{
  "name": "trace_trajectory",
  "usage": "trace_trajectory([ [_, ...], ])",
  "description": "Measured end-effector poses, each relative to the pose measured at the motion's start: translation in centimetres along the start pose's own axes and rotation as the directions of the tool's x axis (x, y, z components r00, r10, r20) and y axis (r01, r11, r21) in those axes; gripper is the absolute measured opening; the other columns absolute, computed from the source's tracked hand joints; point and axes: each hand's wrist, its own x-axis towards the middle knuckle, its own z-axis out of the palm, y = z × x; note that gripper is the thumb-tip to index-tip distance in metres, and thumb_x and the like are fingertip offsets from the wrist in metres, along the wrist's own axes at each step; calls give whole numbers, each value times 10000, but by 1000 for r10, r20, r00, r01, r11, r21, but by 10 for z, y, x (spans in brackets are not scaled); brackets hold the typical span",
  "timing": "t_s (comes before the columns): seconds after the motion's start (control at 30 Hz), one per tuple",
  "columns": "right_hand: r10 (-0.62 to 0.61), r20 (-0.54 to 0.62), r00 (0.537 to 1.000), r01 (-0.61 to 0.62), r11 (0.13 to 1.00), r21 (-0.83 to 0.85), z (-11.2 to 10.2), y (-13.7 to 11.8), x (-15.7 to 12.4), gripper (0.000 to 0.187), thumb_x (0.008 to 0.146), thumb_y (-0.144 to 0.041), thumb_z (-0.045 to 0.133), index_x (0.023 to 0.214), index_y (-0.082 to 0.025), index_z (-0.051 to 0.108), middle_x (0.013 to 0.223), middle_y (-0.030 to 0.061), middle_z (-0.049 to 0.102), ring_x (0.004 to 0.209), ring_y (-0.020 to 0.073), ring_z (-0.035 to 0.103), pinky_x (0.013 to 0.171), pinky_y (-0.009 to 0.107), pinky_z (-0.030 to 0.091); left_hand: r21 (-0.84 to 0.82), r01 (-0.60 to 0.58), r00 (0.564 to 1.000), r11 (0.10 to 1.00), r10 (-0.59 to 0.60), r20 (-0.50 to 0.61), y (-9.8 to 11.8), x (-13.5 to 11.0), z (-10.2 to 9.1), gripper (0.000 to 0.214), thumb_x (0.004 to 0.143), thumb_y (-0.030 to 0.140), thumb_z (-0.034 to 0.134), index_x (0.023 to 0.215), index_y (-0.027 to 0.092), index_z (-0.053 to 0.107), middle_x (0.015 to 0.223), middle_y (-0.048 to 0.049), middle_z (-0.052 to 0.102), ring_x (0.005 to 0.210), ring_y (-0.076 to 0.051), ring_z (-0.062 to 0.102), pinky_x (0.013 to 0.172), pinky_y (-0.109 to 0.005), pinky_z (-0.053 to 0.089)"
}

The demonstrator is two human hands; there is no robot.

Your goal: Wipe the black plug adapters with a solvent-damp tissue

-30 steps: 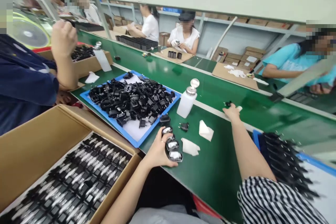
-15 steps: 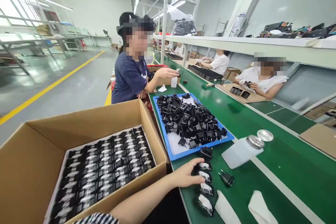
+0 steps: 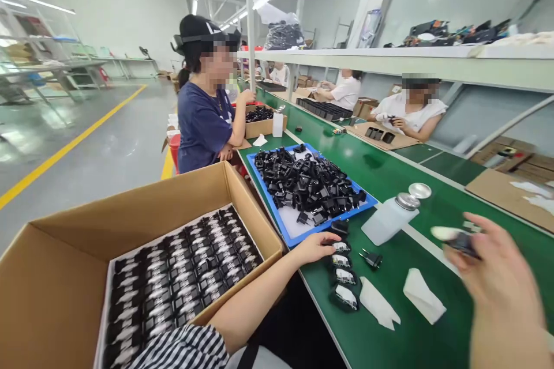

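My left hand (image 3: pixel 315 246) rests on the green table beside a short row of black plug adapters (image 3: pixel 344 277), fingers stretched out and touching the nearest one. My right hand (image 3: pixel 497 277) is raised at the lower right, blurred, with fingers curled round a small black part (image 3: pixel 462 240). A loose black plug (image 3: pixel 372 258) lies on the table just right of the row. Two white cloth pieces (image 3: pixel 422 295) lie on the table between my hands. A white dispenser bottle (image 3: pixel 392 216) stands behind them.
A blue tray (image 3: pixel 285 229) heaped with black plug parts sits ahead. A cardboard box (image 3: pixel 142 213) of packed adapters stands at my left. A person in a dark blue shirt (image 3: pixel 199 121) sits beyond the tray; other workers sit across the green belt (image 3: pixel 389 173).
The view swung left, then a little back right. My right hand came off the belt and rose into view holding a small black part. My left hand stayed by the adapter row.
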Motion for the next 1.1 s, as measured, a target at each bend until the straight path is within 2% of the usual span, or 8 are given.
trace_trajectory([
  [0.1,74,153,985,-122,936,331,41,-26,-14,441,546,-442,543,913,-270,371,532,-25,427,360,111,382,367,265,277,24,13,1000,1000,-13,-12,2,-2,0,320,653,149,490,970,112,494,978,-71,553,864,-138,522,811,-299,387],
  [0.27,200,332,922,-277,939,204,74,-23,-25,374,557,-376,527,850,-212,363,503,-38,485,513,173,520,497,296,400,459,-78,952,885,202,-228,30,-18,6,266,678,188,453,934,161,521,978,-38,552,944,-152,477,864,-312,348],
  [0.43,-38,148,988,56,992,-117,96,-16,-22,156,580,-315,452,668,-190,485,501,-33,465,443,123,439,464,246,353,634,-6,960,773,181,-212,45,-22,13,301,680,212,445,965,146,520,973,-62,553,891,-180,500,807,-319,384],
  [0.63,-56,50,997,68,957,-282,113,3,-22,178,623,-351,464,574,-185,505,472,-24,470,442,120,414,487,240,343,408,106,990,907,-59,-125,25,-9,7,349,670,162,440,1016,154,483,994,-36,551,609,-110,533,678,-287,437],
  [0.8,-7,28,1000,18,919,-394,123,14,-30,238,636,-436,491,622,-198,504,597,-3,525,551,152,468,539,262,353,241,118,988,963,-89,-129,19,-2,8,324,654,133,457,974,116,504,1012,-60,541,706,-117,540,689,-273,441],
  [0.9,63,192,979,31,890,-454,120,12,-32,239,599,-396,550,739,-206,513,680,4,535,617,168,481,560,273,362,237,98,984,966,-59,-165,18,-1,11,297,658,148,461,947,126,521,979,-59,557,752,-132,540,710,-289,439],
  [1.03,107,543,833,90,942,-323,100,4,-26,279,577,-229,549,851,-201,504,659,-25,514,538,125,466,513,238,365,226,95,985,970,-59,-163,16,-1,11,304,660,136,455,957,132,516,1004,-61,545,745,-129,544,712,-296,442],
  [1.1,107,586,803,93,949,-302,91,2,-22,201,601,-208,511,801,-190,522,583,-40,487,479,111,442,484,229,353,215,99,984,972,-64,-164,16,-1,10,304,662,131,449,958,131,517,1001,-63,547,732,-126,548,700,-293,445],
])
